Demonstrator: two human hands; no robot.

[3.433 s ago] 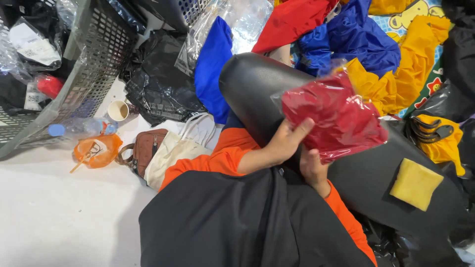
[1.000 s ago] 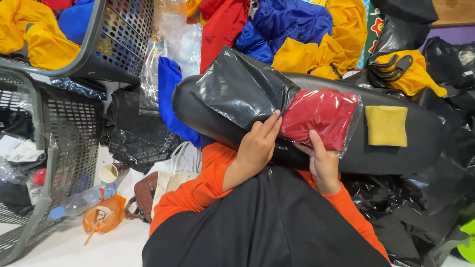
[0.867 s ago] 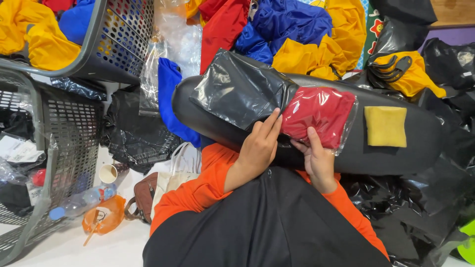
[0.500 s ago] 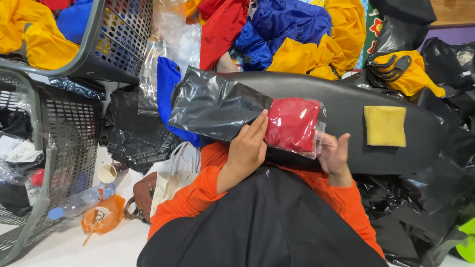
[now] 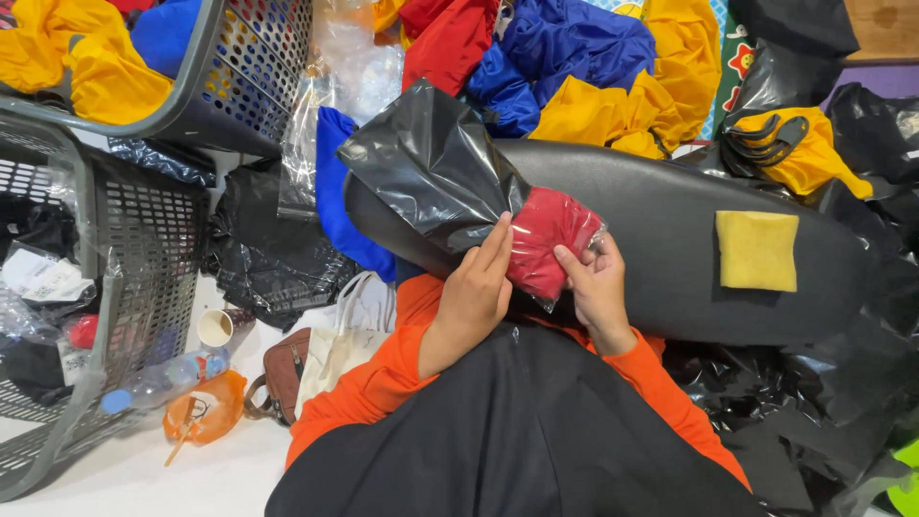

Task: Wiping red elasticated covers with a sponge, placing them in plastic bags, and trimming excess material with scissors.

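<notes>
Compared with half a second ago, the folded red garment in a clear plastic bag (image 5: 546, 244) now sits deeper inside the crinkled black plastic bag (image 5: 431, 172), whose mouth covers more of its left side, and the right hand has come back onto the packet.

The left hand (image 5: 477, 287), fingers nearly straight and together, lies flat against the black bag's mouth and the left edge of the red packet, pressing rather than gripping. The right hand (image 5: 595, 287) pinches the packet's lower right corner between thumb and curled fingers, grasping the clear plastic.

The red packet lies at the centre of the frame, on the long black padded bench surface (image 5: 670, 239), just above the person's orange sleeves (image 5: 383, 378). Its long axis runs from upper left to lower right, with the upper left end inside the black bag. The black bag spreads on towards the upper left.

A yellow square cloth (image 5: 756, 251) rests on the bench at the right, well apart from the hands.
</notes>
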